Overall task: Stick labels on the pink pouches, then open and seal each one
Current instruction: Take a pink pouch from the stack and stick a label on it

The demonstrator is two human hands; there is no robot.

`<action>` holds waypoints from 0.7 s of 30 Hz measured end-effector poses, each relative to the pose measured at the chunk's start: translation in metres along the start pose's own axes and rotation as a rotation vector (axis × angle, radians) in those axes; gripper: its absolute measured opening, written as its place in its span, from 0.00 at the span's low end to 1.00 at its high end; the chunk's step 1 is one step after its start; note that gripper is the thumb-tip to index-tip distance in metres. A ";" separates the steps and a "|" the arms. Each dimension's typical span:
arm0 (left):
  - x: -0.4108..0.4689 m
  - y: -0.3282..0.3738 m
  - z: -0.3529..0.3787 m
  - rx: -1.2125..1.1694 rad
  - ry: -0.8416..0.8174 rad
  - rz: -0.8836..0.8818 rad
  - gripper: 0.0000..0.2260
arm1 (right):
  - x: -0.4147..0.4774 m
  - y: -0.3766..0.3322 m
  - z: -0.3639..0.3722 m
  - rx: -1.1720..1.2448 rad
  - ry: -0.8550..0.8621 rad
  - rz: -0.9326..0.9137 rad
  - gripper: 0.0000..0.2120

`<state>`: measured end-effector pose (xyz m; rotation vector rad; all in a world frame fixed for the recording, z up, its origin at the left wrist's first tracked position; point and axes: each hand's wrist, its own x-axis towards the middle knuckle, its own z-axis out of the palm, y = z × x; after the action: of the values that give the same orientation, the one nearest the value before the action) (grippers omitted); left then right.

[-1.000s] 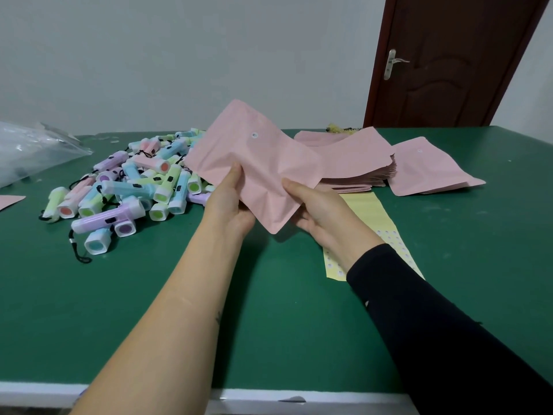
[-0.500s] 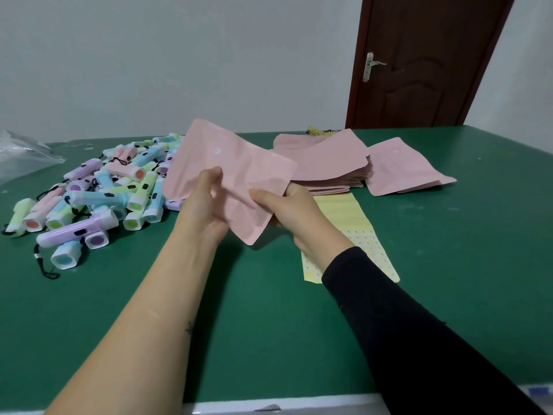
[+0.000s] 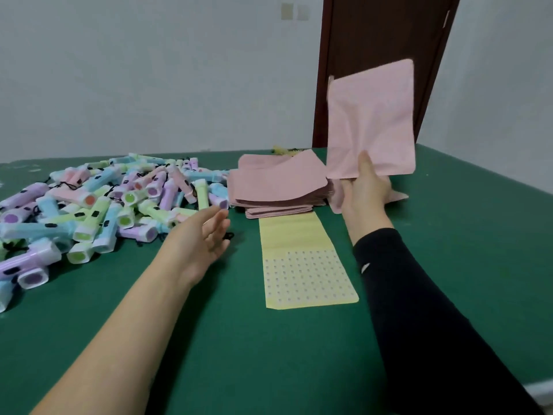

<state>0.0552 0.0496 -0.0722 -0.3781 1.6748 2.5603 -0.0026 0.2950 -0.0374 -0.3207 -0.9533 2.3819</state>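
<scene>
Pink pouch (image 3: 371, 115) upper right: upright, creased, rounded corners. Right hand (image 3: 366, 190) grip pinches its bottom edge. Left hand (image 3: 206, 235) grip spread, centre frame, over table (image 3: 239, 339).

This looks like a plain room used as a small packing workshop. A bare white plaster wall (image 3: 149, 70) with two pale switch plates (image 3: 294, 11) and a dark brown panelled wooden door (image 3: 374, 34) stand behind a large green cloth-covered tabletop (image 3: 269, 354). The goods on it come in bulk: a heap of pastel plastic hand torches (image 3: 98, 205), a thick stack of flat pink pouches (image 3: 275, 184), and a yellow backing sheet of small round labels (image 3: 305, 265) lying just in front of that stack.
</scene>
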 end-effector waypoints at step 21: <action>-0.006 -0.004 0.011 0.140 0.001 -0.025 0.06 | 0.074 0.030 -0.040 -0.710 0.033 -0.070 0.16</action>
<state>0.0593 0.0619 -0.0701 -0.3885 1.8241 2.4082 -0.0588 0.3418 -0.0882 -0.5686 -1.7401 1.8917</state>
